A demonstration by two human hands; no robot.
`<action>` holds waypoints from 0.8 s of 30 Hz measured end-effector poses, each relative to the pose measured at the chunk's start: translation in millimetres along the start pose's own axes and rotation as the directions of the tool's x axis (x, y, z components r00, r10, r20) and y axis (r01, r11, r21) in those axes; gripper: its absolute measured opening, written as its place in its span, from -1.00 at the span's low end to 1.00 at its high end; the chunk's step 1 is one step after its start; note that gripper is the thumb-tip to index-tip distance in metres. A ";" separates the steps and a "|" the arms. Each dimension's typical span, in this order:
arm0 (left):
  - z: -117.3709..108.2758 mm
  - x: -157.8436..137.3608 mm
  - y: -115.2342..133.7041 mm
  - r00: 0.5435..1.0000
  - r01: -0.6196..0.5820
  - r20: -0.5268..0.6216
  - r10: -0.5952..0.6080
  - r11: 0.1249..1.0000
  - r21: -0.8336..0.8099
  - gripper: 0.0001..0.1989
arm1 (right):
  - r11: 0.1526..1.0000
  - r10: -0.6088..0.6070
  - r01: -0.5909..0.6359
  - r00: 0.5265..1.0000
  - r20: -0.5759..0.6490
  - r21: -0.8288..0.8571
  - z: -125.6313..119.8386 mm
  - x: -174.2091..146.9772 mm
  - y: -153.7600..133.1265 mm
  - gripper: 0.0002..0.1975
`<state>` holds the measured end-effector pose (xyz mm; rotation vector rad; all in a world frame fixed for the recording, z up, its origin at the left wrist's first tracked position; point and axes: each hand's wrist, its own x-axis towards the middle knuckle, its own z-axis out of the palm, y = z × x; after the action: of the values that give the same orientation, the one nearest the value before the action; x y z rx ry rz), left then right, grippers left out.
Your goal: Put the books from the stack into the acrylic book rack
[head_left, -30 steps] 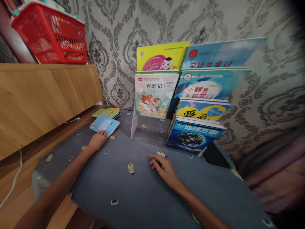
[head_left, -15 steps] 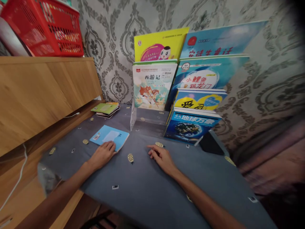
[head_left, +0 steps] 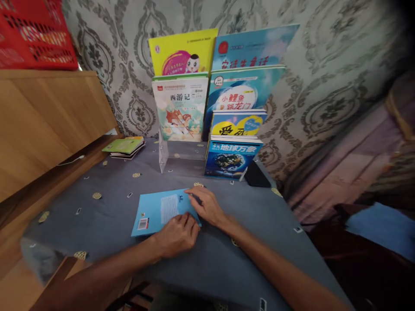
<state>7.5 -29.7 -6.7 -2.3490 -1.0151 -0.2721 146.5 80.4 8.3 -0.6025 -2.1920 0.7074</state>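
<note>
A light-blue thin book [head_left: 151, 211] lies on the cloth-covered table in front of me, its back cover up with a barcode at the lower left. My left hand [head_left: 180, 233] is closed at the book's lower right, its curled fingers over the edge. At the upper right corner, my right hand [head_left: 207, 207] has its index finger and thumb on the book's right edge. The rest of the right fingers are bent and partly hidden.
A clear stand [head_left: 164, 157] by the wall holds several picture books, among them a white one [head_left: 181, 112] and an earth book [head_left: 231, 160]. Small books [head_left: 125, 147] are stacked at the back left, beside a wooden cabinet [head_left: 52, 129] with a red basket [head_left: 35, 39].
The blue book has moved right and nearer to me, with my left hand at its edge. My right hand has come from the bare cloth onto the book's corner. The view has turned right.
</note>
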 end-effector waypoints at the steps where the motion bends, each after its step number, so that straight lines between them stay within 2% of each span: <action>1: -2.2 5.3 4.4 0.999 -0.030 -0.012 0.030 0.999 -0.017 -0.85 | 1.000 -0.016 0.015 0.998 0.052 0.008 -1.0 -0.7 -3.2 -0.70; 5: -10.5 23.5 26.9 0.987 -0.155 -0.057 0.150 0.983 -0.100 -0.86 | 0.998 -0.055 0.053 0.962 0.269 0.014 0.1 -7.4 -10.0 -0.65; 8: -12.1 33.1 42.1 0.971 -0.232 -0.085 0.221 0.963 -0.138 -0.89 | 0.995 -0.070 0.093 0.920 0.386 -0.039 5.2 -14.2 -4.2 -0.58; 11: -10.5 37.6 44.4 0.966 -0.254 -0.100 0.237 0.944 -0.212 -0.85 | 0.986 -0.092 0.142 0.907 0.411 -0.092 8.6 -18.5 7.9 -0.57; 14: -10.3 37.4 32.0 0.971 -0.241 -0.072 0.230 0.914 -0.327 -0.84 | 0.980 -0.047 0.111 0.934 0.355 -0.162 4.6 -20.5 20.6 -0.58; 18: -9.0 31.1 3.1 0.992 -0.117 -0.017 0.122 0.887 -0.446 -0.82 | 0.967 0.041 0.035 0.955 0.293 -0.251 -13.9 -27.3 37.7 -0.60; 20: -2.9 24.1 -14.0 0.999 0.001 0.037 0.019 0.884 -0.467 -0.77 | 0.960 0.074 0.000 0.965 0.252 -0.280 -24.6 -33.3 45.7 -0.61; 24: 19.0 2.8 -49.1 0.961 0.273 0.157 -0.226 0.850 -0.450 -0.67 | 0.955 0.089 -0.032 0.980 0.179 -0.296 -37.1 -43.2 53.5 -0.62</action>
<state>-26.6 10.1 -1.0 -2.6729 -1.4423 -0.5624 211.9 104.6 -26.9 -0.7821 -2.4901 0.4902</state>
